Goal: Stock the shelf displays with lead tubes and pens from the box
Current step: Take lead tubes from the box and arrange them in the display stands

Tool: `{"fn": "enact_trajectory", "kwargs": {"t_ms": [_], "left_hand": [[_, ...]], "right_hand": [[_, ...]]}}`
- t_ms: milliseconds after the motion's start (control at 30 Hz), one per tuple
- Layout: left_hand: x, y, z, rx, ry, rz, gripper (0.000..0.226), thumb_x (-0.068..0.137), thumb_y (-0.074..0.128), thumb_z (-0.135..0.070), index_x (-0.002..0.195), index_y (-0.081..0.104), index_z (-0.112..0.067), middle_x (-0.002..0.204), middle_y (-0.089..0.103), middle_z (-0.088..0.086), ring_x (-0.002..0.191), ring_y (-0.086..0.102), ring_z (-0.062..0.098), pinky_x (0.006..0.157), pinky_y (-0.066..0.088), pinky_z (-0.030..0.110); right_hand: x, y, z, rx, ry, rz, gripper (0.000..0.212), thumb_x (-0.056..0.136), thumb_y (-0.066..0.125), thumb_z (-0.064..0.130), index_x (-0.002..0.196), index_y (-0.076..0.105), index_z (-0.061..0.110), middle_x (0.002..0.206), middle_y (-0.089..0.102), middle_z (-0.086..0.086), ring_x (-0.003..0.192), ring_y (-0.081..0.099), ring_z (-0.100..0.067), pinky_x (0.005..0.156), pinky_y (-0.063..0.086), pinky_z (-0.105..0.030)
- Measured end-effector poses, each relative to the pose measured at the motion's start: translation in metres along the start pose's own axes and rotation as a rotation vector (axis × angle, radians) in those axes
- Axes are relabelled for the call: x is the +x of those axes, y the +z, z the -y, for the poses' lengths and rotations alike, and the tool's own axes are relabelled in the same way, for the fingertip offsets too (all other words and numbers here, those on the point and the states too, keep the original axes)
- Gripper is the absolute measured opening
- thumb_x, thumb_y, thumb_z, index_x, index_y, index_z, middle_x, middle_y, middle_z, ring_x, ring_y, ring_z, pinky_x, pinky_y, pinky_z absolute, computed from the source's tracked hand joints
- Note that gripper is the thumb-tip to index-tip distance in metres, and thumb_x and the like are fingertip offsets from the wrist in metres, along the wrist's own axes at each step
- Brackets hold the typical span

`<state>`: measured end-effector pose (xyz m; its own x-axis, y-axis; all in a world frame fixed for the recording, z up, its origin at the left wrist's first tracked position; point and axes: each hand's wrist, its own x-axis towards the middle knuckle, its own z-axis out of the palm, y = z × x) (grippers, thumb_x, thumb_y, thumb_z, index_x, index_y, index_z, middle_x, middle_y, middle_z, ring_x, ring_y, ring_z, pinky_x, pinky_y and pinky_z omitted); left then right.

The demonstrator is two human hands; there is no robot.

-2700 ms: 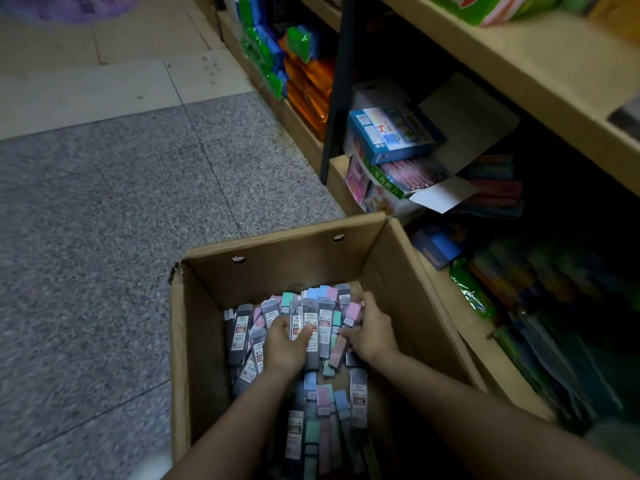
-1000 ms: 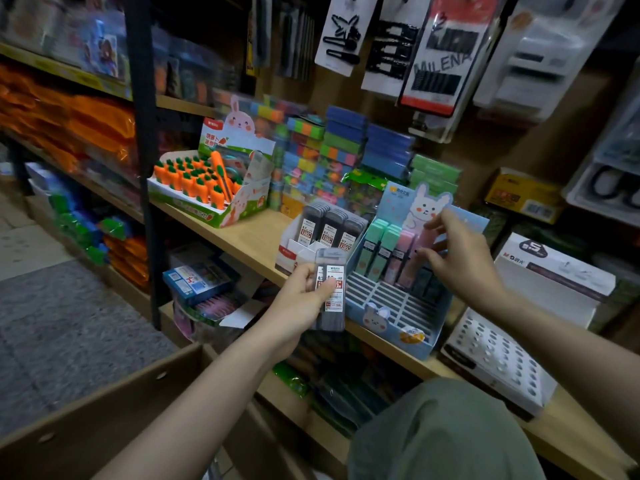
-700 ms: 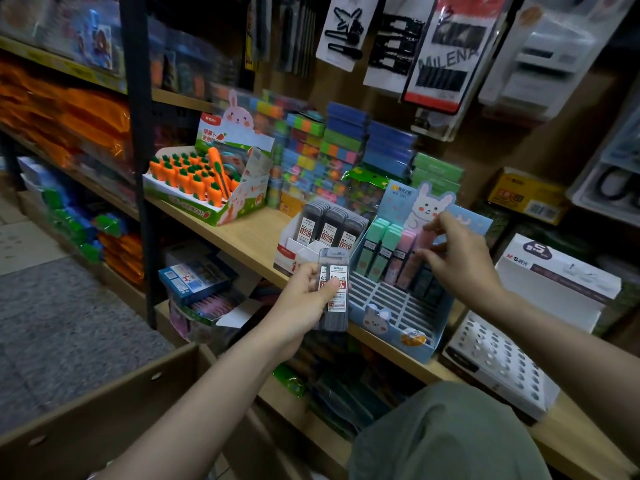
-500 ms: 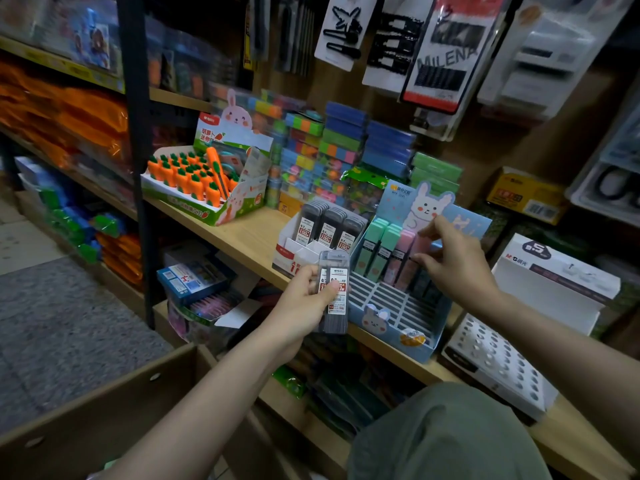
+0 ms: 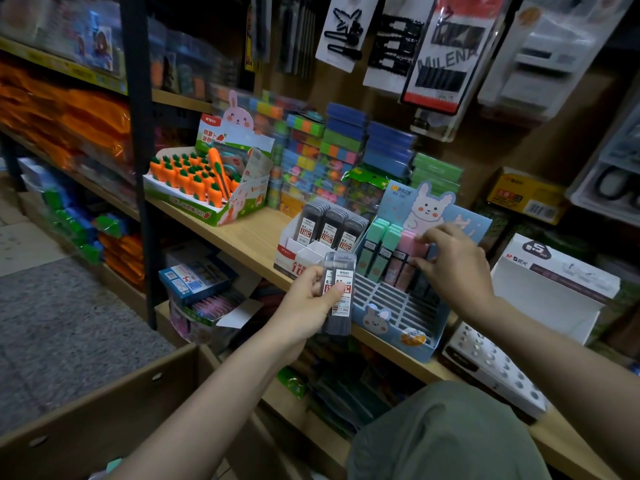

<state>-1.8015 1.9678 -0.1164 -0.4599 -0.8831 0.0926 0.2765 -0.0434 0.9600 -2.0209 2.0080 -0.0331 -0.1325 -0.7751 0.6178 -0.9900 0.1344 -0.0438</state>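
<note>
Since a moment ago nothing has shifted much: my left hand grips grey lead tubes before the shelf; my right hand pinches pink tubes inside the blue bunny display.

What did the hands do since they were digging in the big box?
Both hands came up out of the cardboard box to the shelf. The left hand now holds grey lead tubes; the right hand pinches a pink tube at the blue bunny display. For the last second both have barely moved.
</note>
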Motion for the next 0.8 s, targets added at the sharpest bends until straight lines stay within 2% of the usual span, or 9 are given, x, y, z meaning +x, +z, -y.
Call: {"fn": "enact_trajectory", "kwargs": {"t_ms": [133,233,267,333,400,467,567,700,800], "left_hand": [[-0.003,0.004,-0.002,-0.017,0.018,0.011,0.021,0.096,0.057,-0.014,0.117,0.056,-0.017,0.112,0.071,0.005,0.1,0.07,0.015,0.078,0.056,0.027],[-0.004,0.003,-0.006,-0.018,0.047,0.026,0.02,0.096,0.058,-0.015,0.115,0.056,-0.017,0.11,0.072,0.004,0.099,0.07,0.015,0.075,0.056,0.024],[-0.004,0.002,-0.007,-0.027,0.054,0.037,0.02,0.096,0.059,-0.015,0.115,0.056,-0.017,0.108,0.073,0.003,0.098,0.07,0.016,0.075,0.056,0.024],[-0.006,0.001,-0.01,-0.035,0.065,0.063,0.02,0.095,0.059,-0.014,0.115,0.057,-0.017,0.105,0.074,0.003,0.097,0.071,0.016,0.073,0.056,0.024],[-0.007,0.001,-0.011,-0.026,0.078,0.088,0.02,0.095,0.06,-0.013,0.114,0.057,-0.017,0.1,0.075,0.001,0.091,0.072,0.013,0.069,0.055,0.022],[-0.008,0.0,-0.012,-0.019,0.089,0.088,0.018,0.095,0.059,-0.011,0.112,0.058,-0.017,0.095,0.075,0.0,0.086,0.072,0.011,0.066,0.055,0.021],[-0.007,-0.004,-0.012,-0.018,0.063,0.034,0.017,0.097,0.057,-0.019,0.114,0.059,-0.021,0.101,0.075,0.002,0.092,0.072,0.018,0.075,0.058,0.034],[0.001,-0.021,-0.015,-0.087,0.0,-0.11,0.018,0.101,0.049,-0.019,0.113,0.06,-0.026,0.086,0.073,-0.003,0.078,0.068,0.013,0.071,0.055,0.034],[0.008,-0.038,-0.019,-0.058,-0.015,-0.188,0.019,0.1,0.049,-0.015,0.115,0.058,-0.024,0.095,0.072,0.002,0.081,0.07,0.013,0.077,0.058,0.036]], "right_hand": [[-0.003,-0.007,0.002,0.085,0.029,-0.005,0.03,0.087,0.07,0.023,0.116,0.067,0.016,0.115,0.057,-0.003,0.087,0.064,-0.023,0.079,0.054,-0.041],[-0.01,-0.016,0.019,0.386,0.038,-0.034,0.025,0.09,0.067,0.026,0.114,0.066,0.024,0.107,0.06,0.005,0.077,0.064,-0.006,0.073,0.055,-0.022],[-0.012,-0.018,0.03,0.512,0.063,0.051,0.021,0.089,0.068,0.029,0.111,0.066,0.029,0.102,0.065,0.007,0.075,0.066,-0.005,0.07,0.056,-0.019],[-0.017,-0.019,0.052,0.738,0.103,0.273,0.025,0.087,0.07,0.031,0.111,0.063,0.033,0.096,0.069,0.004,0.078,0.07,-0.007,0.069,0.06,-0.025],[-0.021,-0.017,0.067,0.747,0.06,0.352,0.036,0.084,0.073,0.03,0.118,0.061,0.031,0.096,0.069,0.004,0.079,0.071,-0.01,0.073,0.061,-0.03],[-0.023,-0.017,0.077,0.688,0.039,0.335,0.038,0.082,0.076,0.026,0.119,0.064,0.028,0.096,0.069,0.006,0.078,0.07,-0.007,0.075,0.06,-0.031],[-0.016,-0.02,0.076,0.704,0.09,0.334,0.034,0.081,0.076,0.02,0.114,0.067,0.02,0.098,0.07,0.002,0.079,0.071,-0.011,0.075,0.061,-0.032],[0.007,-0.033,0.063,0.848,0.202,0.253,0.023,0.085,0.073,0.014,0.106,0.066,0.019,0.093,0.069,0.0,0.069,0.071,-0.005,0.06,0.056,-0.015],[0.032,-0.035,0.06,0.861,0.234,0.156,0.017,0.088,0.07,0.014,0.104,0.063,0.017,0.098,0.068,-0.007,0.072,0.073,-0.018,0.07,0.062,-0.033]]}}
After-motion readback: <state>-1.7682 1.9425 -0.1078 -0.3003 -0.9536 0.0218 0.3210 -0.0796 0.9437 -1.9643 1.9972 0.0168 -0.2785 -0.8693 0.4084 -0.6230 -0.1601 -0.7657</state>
